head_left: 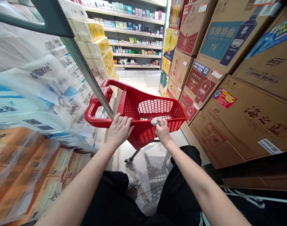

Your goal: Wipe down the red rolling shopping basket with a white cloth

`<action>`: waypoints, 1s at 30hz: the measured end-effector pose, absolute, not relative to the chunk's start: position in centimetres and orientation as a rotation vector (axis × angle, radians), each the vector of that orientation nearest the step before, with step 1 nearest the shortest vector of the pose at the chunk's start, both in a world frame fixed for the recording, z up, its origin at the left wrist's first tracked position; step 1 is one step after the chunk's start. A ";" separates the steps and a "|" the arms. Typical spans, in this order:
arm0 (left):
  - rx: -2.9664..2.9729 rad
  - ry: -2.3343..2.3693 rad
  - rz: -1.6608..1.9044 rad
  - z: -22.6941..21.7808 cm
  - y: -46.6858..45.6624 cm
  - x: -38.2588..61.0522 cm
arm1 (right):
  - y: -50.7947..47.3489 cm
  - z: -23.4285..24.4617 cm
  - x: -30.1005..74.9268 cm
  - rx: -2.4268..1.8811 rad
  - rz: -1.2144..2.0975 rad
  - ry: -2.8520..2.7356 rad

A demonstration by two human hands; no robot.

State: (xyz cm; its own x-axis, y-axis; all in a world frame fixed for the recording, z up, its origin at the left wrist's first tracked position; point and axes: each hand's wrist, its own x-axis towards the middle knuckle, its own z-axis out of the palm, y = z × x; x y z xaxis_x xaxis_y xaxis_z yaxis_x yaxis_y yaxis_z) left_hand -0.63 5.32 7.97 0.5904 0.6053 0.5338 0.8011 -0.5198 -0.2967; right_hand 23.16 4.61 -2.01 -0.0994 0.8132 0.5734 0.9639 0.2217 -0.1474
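In front of me a red plastic rolling shopping basket (pixel 143 125) stands across the aisle, with perforated walls and nothing visible inside. Its metal pole (pixel 87 73) slants up to a dark grey handle (pixel 52 18) at the upper left. My left hand (pixel 120 129) grips the near rim by the pole, fingers curled over the edge. Farther right along that rim, my right hand (pixel 162 130) pinches a crumpled whitish cloth or tissue (pixel 154 121) against the plastic. Part of the cloth is hidden by the fingers.
Plastic-wrapped paper packs (pixel 40 91) are piled on the left, with orange packs (pixel 18 166) lower down. Stacked cardboard cartons (pixel 249 116) line the right side. Shelves of small boxed goods (pixel 136 37) stand at the far end. A basket wheel (pixel 129 160) rests on the tiled floor (pixel 150 175).
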 end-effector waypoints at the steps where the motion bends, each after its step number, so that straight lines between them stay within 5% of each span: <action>1: -2.306 -1.120 -0.500 8.0 5.3 -0.8 | 4.6 -2.0 23.8 -1.616 -0.362 -1.985; 19: -2.352 -1.085 -0.583 7.5 5.3 -1.0 | 4.1 0.4 19.8 -1.518 -0.231 -2.040; 30: -2.320 -1.118 -0.586 7.1 5.3 -1.2 | 2.3 -4.6 23.5 -1.497 -0.286 -2.037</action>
State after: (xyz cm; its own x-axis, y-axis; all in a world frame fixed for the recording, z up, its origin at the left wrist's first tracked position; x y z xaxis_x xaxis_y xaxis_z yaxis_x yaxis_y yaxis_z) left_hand -1.17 5.31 7.08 0.5710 0.5919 0.5689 0.8046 -0.5411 -0.2445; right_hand 23.51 2.34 -4.58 -0.1942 0.7972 0.5717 0.9239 0.3445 -0.1664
